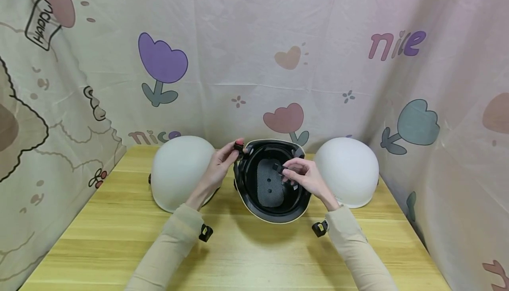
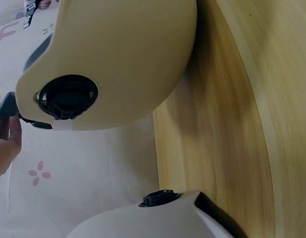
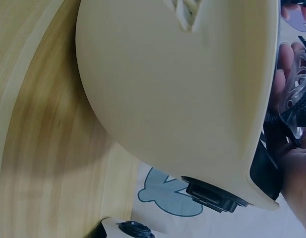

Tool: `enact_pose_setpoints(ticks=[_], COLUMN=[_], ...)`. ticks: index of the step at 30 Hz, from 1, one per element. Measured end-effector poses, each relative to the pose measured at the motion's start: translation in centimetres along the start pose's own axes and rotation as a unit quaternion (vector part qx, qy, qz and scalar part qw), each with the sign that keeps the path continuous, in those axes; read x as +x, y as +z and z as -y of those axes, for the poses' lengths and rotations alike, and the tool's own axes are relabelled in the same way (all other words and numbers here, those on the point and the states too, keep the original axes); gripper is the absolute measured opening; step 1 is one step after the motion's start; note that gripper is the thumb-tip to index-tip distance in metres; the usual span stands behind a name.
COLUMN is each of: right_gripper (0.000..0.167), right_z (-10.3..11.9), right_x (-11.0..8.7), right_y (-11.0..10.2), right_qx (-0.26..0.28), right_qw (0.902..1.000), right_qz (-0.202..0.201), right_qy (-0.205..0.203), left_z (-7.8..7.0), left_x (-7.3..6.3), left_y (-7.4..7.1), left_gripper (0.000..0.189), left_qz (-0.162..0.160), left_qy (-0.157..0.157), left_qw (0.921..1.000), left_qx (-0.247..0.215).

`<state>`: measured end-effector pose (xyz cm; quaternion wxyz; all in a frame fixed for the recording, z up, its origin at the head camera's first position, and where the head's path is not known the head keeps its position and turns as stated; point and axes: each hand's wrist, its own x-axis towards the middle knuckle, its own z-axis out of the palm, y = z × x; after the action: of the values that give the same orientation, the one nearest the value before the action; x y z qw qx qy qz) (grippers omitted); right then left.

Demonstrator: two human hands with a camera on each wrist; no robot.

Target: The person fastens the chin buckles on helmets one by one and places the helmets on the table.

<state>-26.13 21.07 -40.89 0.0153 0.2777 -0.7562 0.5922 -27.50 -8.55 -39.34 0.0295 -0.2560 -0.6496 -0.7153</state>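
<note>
An upturned helmet (image 1: 251, 202) sits between two others, its black lining and grey mesh pad (image 1: 270, 183) facing up; the outer shell looks cream in the wrist views. At its left rim my left hand (image 1: 219, 164) pinches a black chin-strap buckle (image 1: 238, 147) between thumb and fingers. My right hand (image 1: 305, 175) holds another black strap end (image 1: 278, 168) over the helmet's opening. In the right wrist view, black webbing (image 3: 305, 106) and a clear plastic piece (image 3: 295, 84) lie against that hand. A round black knob (image 2: 68, 96) shows on the shell in the left wrist view.
White helmets stand dome up on both sides, one at left (image 1: 180, 171) and one at right (image 1: 347, 171). All three rest on a wooden table (image 1: 262, 260). A printed cloth (image 1: 238, 61) hangs behind. Small black devices (image 1: 205, 232) are at both wrists.
</note>
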Motion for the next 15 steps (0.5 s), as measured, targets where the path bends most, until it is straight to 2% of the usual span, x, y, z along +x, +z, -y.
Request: enact_pose_setpoints(ticks=[6,15], right_gripper=[0.015,0.015], right_z=[-0.05,-0.23], right_x=[-0.04,0.02], right_y=[0.06,0.14], right_qx=[-0.001,0.002], right_qw=[1.0,1.0], right_qz=[-0.001,-0.004], right_qy=[0.0,0.002], left_z=[-0.08,0.06], left_x=[-0.24,-0.28], left_y=[0.28,0.55], left_gripper=[0.034,0.03], left_qz=[0.015,0.049], left_qy=[0.007,0.024], left_qw=[0.9953,0.9873], left_qx=[0.095,0.149])
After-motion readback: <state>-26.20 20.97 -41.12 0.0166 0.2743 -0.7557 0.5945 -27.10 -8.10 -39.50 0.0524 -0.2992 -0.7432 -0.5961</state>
